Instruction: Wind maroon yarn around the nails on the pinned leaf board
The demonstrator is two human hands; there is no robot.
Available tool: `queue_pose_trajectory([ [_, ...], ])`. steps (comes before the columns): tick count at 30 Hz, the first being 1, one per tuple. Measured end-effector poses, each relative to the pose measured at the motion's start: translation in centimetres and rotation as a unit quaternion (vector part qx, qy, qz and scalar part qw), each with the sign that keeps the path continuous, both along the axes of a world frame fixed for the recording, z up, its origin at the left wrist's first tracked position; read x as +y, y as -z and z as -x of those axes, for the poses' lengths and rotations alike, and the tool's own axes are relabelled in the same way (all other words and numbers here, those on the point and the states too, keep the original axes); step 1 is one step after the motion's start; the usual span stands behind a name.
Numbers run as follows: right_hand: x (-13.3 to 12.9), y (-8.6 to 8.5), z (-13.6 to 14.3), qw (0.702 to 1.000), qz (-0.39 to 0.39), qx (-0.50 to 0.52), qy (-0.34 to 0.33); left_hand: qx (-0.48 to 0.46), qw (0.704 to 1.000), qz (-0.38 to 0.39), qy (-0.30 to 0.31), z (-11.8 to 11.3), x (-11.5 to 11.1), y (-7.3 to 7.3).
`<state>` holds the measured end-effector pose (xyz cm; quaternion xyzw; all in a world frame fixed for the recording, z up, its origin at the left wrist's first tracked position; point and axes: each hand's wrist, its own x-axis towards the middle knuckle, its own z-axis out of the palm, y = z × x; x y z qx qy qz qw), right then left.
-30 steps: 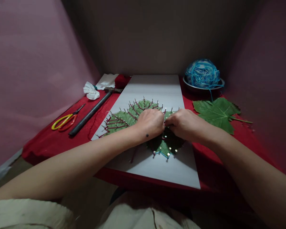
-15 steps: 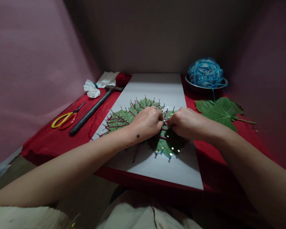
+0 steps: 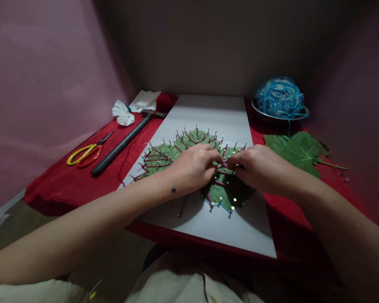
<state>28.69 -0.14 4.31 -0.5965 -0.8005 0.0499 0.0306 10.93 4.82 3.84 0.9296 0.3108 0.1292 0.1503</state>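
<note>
A large green leaf (image 3: 166,150) lies on a white board (image 3: 213,113), ringed and crossed by several upright nails. Dark red yarn (image 3: 158,159) runs between the nails along the leaf's veins, and a short blue strand (image 3: 221,205) links nails at its near edge. Over the leaf's middle, my left hand (image 3: 200,164) has thumb and fingers pinched together near the nails. My right hand (image 3: 255,164) is closed just beside it, its bent fingers at the same dark red yarn. A bit of that yarn shows between the fingertips, though its ends are hidden.
To the left on the red cloth (image 3: 60,185) lie yellow-and-red-handled scissors (image 3: 88,152), a hammer (image 3: 123,145), white crumpled paper (image 3: 123,113) and a red yarn ball (image 3: 164,102). At right, blue yarn (image 3: 279,97) sits in a metal bowl (image 3: 305,115), behind a loose leaf (image 3: 297,149).
The view has shifted slightly. Both hands stay at the leaf's middle; the left hand's fingers now reach further out toward the right hand, and a nail by the right hand shows yarn.
</note>
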Motion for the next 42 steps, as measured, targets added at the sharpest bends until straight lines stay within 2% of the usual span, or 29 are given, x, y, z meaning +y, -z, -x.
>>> queue_pose_trajectory([
  [5,-0.4,0.2,0.8,1.0,0.014,-0.003,0.004,0.041,0.997,-0.057,0.042,0.2,-0.8,1.4],
  [14,-0.7,0.0,0.7,0.997,0.037,0.063,0.031,0.051,0.997,-0.042,0.035,-0.2,0.0,2.1],
  [21,0.1,0.1,0.7,0.994,-0.035,0.097,0.027,0.004,0.999,-0.047,0.007,-0.2,0.5,2.4],
  [28,1.7,-1.4,0.5,0.981,-0.009,0.188,0.047,-0.013,0.999,-0.029,-0.005,-0.4,0.2,2.1],
  [33,2.9,-1.1,0.8,0.978,0.005,0.189,0.086,-0.025,0.999,0.022,-0.038,-0.7,0.1,1.5],
  [42,3.1,-0.3,0.9,0.973,0.015,0.202,0.11,0.044,0.987,0.099,-0.121,-1.6,1.0,-0.4],
])
